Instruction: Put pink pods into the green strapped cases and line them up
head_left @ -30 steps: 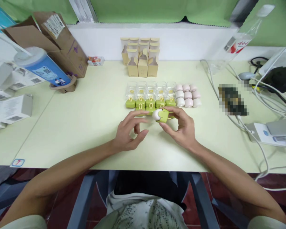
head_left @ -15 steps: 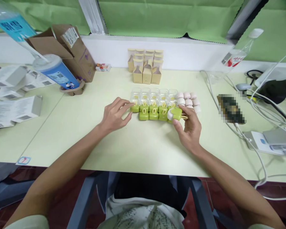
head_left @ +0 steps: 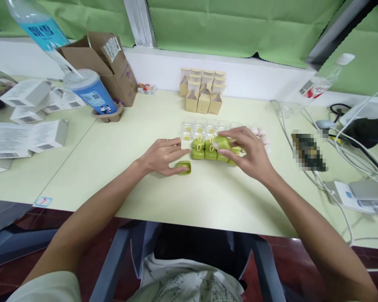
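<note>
Far left of the cluster of small green plastic cases (head_left: 208, 150), white printed cartons (head_left: 31, 136) lie flat, and a blue cup with a white lid (head_left: 90, 91) stands before an open brown cardboard box (head_left: 113, 63). Closer in, the left hand (head_left: 164, 156) lies low on the pale green surface (head_left: 113, 167), fingers stretched forward and slightly apart, fingertips resting on a single green plastic case (head_left: 184, 167) set just left of and in front of the cluster. Behind the cluster sits a row of clear plastic lids (head_left: 204, 127), and further back a group of small tan paper boxes (head_left: 203, 90). Over the cluster's right end, the right hand (head_left: 250, 153) pinches another green case (head_left: 221, 142) between thumb and fingers, holding it right above its neighbours. That packing looks tight: a careless set-down could nudge the rows out of line. Right of the cluster, pale pink rounded pieces (head_left: 261, 133) peek past the knuckles; a sweeping wrist might scatter them toward the white cables (head_left: 343, 197).
</note>
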`<state>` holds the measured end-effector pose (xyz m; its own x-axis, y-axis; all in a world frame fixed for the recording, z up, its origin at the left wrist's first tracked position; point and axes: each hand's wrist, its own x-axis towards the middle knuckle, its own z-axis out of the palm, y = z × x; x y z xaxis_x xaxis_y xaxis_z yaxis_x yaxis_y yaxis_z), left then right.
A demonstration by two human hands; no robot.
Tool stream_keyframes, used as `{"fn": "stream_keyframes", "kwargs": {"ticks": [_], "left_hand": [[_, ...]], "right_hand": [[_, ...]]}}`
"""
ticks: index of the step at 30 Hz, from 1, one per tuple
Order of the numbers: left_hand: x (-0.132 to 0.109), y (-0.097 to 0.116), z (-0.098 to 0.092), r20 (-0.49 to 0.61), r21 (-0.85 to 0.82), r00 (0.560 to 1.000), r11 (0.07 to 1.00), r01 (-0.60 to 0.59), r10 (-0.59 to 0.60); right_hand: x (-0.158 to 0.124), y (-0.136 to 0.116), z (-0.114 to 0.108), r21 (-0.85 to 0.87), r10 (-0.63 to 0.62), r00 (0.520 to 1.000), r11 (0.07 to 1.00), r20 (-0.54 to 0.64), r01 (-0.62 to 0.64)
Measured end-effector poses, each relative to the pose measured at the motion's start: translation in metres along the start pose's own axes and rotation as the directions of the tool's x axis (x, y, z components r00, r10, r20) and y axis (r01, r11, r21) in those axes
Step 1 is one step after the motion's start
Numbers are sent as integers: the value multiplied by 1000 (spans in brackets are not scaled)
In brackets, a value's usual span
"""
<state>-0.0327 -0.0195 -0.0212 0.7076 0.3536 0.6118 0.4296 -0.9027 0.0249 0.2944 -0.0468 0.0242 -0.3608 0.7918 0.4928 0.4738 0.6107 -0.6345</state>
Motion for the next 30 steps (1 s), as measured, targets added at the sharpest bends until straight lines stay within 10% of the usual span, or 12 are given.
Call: {"fn": "stream_keyframes", "kwargs": {"ticks": [2, 4, 6, 8, 15, 30], "left_hand": [[-1, -2, 6, -170, -106, 965, 978, 181, -197], [-2, -6, 13, -260, -223, 837, 873, 433, -481], [-2, -10, 19, -241, -322, 699, 735, 597, -673], [-2, -12, 22, -178, -384, 657, 666, 640, -733], [-7, -11, 26, 3, -377, 751, 694, 613, -661], [-7, -12, 29, 40, -324, 775, 726, 607, -631]], "right_hand": [[29, -12, 9, -131, -46, 987, 989, 155, 67], [53, -23, 30, -280, -33, 965, 954, 259, 108], [69, -29, 55, -410, 5, 942, 901, 335, 141], [77, -31, 77, -512, 27, 928, 840, 371, 180], [76, -21, 95, -591, 13, 901, 759, 434, 274], [82, -23, 85, -540, 56, 914, 821, 401, 187]]}}
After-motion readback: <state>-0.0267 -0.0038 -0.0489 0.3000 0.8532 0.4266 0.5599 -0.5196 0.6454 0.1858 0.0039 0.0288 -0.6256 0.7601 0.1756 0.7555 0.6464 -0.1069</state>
